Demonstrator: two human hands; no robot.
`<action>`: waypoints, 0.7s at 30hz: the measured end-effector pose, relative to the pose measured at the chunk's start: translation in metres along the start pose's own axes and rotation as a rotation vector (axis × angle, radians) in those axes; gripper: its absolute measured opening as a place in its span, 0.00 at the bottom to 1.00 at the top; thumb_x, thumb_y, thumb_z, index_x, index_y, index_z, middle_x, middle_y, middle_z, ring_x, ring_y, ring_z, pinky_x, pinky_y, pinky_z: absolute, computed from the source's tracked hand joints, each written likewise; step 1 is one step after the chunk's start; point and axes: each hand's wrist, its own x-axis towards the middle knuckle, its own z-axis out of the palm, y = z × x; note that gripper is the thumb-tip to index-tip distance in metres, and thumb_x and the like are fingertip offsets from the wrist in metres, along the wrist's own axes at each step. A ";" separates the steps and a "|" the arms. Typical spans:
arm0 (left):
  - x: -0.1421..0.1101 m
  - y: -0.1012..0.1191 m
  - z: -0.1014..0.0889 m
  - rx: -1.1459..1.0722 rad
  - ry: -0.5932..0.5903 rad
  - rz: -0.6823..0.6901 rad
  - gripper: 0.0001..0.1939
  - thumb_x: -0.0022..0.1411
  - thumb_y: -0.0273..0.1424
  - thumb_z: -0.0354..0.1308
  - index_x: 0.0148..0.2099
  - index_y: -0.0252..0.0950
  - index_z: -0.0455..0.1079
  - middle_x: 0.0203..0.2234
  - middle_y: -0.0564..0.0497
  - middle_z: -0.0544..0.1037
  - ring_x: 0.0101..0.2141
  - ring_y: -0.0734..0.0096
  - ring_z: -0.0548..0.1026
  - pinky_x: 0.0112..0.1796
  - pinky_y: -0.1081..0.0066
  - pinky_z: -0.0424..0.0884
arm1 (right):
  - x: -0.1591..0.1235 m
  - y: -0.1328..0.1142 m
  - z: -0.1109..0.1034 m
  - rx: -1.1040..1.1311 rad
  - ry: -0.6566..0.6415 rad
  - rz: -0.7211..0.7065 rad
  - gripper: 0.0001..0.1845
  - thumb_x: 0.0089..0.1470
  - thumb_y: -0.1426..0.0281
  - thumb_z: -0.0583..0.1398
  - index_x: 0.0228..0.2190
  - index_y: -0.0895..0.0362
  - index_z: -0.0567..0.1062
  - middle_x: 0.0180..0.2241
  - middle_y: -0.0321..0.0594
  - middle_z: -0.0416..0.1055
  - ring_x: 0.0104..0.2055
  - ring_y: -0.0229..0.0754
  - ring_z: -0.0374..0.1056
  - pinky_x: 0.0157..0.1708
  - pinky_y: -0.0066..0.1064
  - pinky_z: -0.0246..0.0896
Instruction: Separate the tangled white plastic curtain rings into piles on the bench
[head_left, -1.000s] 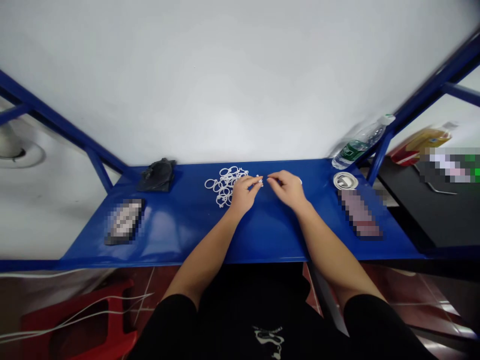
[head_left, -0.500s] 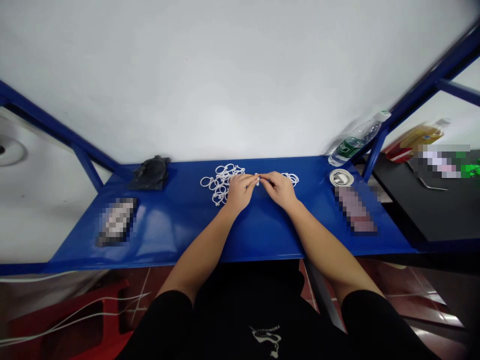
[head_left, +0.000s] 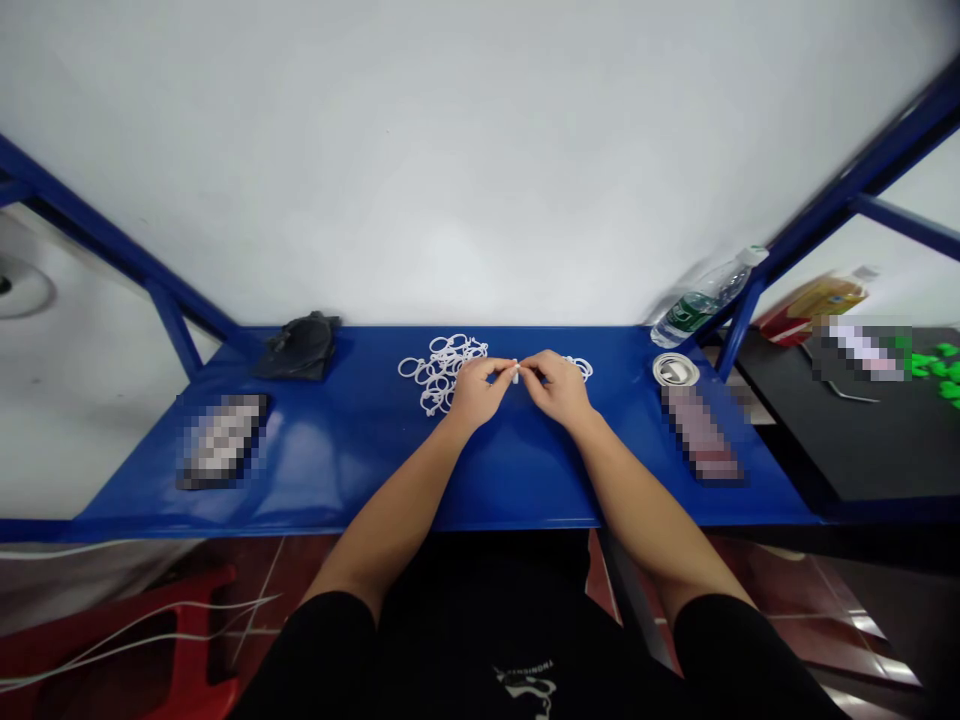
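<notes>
My left hand and my right hand meet over the middle of the blue table, fingertips pinched together. Between them is a small white plastic ring; it looks edge-on and is mostly covered by the fingers. To the left, partly behind my left hand, lies a loose pile of white plastic rings with small knobs on them. A smaller group of white rings shows just beyond my right hand, which hides part of it.
On the blue table, a black plastic bag and a blurred-out object lie left. To the right are a water bottle, a coiled white strap and another blurred-out item. Blue frame bars rise at both sides.
The view has shifted slightly. Both hands stay together at the same spot, and the small white piece between the fingertips has turned a little and shows lower.
</notes>
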 end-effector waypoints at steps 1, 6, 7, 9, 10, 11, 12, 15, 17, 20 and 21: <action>0.001 0.000 -0.001 0.009 -0.019 0.015 0.10 0.73 0.35 0.60 0.46 0.42 0.83 0.42 0.50 0.87 0.43 0.64 0.83 0.50 0.60 0.77 | 0.001 0.001 -0.003 -0.027 -0.002 0.017 0.14 0.69 0.63 0.56 0.40 0.53 0.81 0.37 0.44 0.81 0.38 0.45 0.76 0.40 0.35 0.69; 0.007 -0.010 -0.011 0.324 0.015 0.033 0.12 0.70 0.36 0.63 0.53 0.44 0.81 0.51 0.47 0.84 0.55 0.53 0.77 0.64 0.48 0.64 | 0.008 0.017 -0.031 -0.195 0.017 0.219 0.13 0.65 0.62 0.58 0.39 0.53 0.82 0.38 0.44 0.82 0.39 0.46 0.76 0.40 0.34 0.67; 0.008 -0.014 -0.014 0.395 0.031 0.005 0.13 0.70 0.36 0.63 0.54 0.45 0.81 0.54 0.46 0.82 0.58 0.50 0.75 0.66 0.45 0.59 | 0.009 0.023 -0.037 -0.231 0.004 0.278 0.12 0.64 0.62 0.59 0.38 0.53 0.82 0.38 0.44 0.82 0.39 0.47 0.76 0.39 0.34 0.67; 0.009 -0.021 -0.019 0.503 0.036 -0.066 0.15 0.70 0.36 0.63 0.57 0.46 0.80 0.60 0.44 0.78 0.63 0.45 0.70 0.68 0.39 0.52 | 0.011 0.034 -0.048 -0.294 -0.040 0.385 0.10 0.61 0.63 0.61 0.35 0.53 0.82 0.37 0.43 0.83 0.38 0.48 0.76 0.38 0.34 0.65; 0.010 -0.025 -0.021 0.542 0.023 -0.102 0.16 0.70 0.36 0.63 0.58 0.46 0.79 0.61 0.42 0.77 0.65 0.43 0.67 0.69 0.37 0.50 | 0.011 0.039 -0.052 -0.321 -0.075 0.433 0.10 0.60 0.63 0.61 0.34 0.52 0.82 0.36 0.42 0.83 0.38 0.49 0.77 0.37 0.34 0.65; 0.010 -0.028 -0.022 0.571 0.001 -0.133 0.17 0.70 0.37 0.62 0.58 0.45 0.79 0.63 0.41 0.75 0.66 0.41 0.65 0.68 0.34 0.48 | 0.011 0.044 -0.054 -0.346 -0.108 0.478 0.09 0.59 0.63 0.62 0.33 0.52 0.82 0.35 0.43 0.83 0.38 0.49 0.77 0.36 0.34 0.64; 0.010 -0.031 -0.023 0.591 -0.025 -0.156 0.17 0.69 0.37 0.62 0.58 0.45 0.79 0.63 0.40 0.75 0.66 0.39 0.64 0.68 0.31 0.46 | 0.011 0.047 -0.056 -0.364 -0.137 0.516 0.09 0.58 0.63 0.62 0.33 0.52 0.82 0.35 0.43 0.83 0.38 0.49 0.77 0.36 0.34 0.64; 0.010 -0.039 -0.022 0.617 -0.081 -0.166 0.13 0.69 0.37 0.62 0.53 0.45 0.81 0.63 0.40 0.75 0.67 0.39 0.63 0.67 0.28 0.45 | 0.011 0.052 -0.056 -0.377 -0.158 0.583 0.10 0.58 0.61 0.62 0.33 0.51 0.82 0.34 0.43 0.83 0.39 0.50 0.77 0.36 0.35 0.65; 0.009 -0.041 -0.021 0.615 -0.092 -0.154 0.08 0.69 0.36 0.62 0.47 0.45 0.82 0.61 0.43 0.77 0.65 0.41 0.64 0.68 0.29 0.45 | 0.011 0.050 -0.054 -0.356 -0.121 0.595 0.12 0.59 0.58 0.62 0.32 0.51 0.82 0.34 0.42 0.83 0.39 0.50 0.77 0.36 0.35 0.65; 0.010 -0.039 -0.020 0.588 -0.076 -0.147 0.06 0.70 0.34 0.62 0.41 0.45 0.82 0.59 0.45 0.79 0.64 0.44 0.67 0.68 0.30 0.46 | 0.012 0.045 -0.050 -0.296 -0.054 0.573 0.14 0.60 0.55 0.62 0.33 0.51 0.81 0.35 0.41 0.83 0.39 0.50 0.77 0.36 0.35 0.64; 0.010 -0.037 -0.020 0.574 -0.062 -0.139 0.07 0.70 0.34 0.62 0.41 0.45 0.82 0.59 0.46 0.79 0.64 0.45 0.67 0.68 0.31 0.46 | 0.012 0.043 -0.049 -0.268 -0.038 0.550 0.14 0.60 0.55 0.62 0.33 0.51 0.81 0.35 0.41 0.83 0.39 0.49 0.77 0.36 0.34 0.64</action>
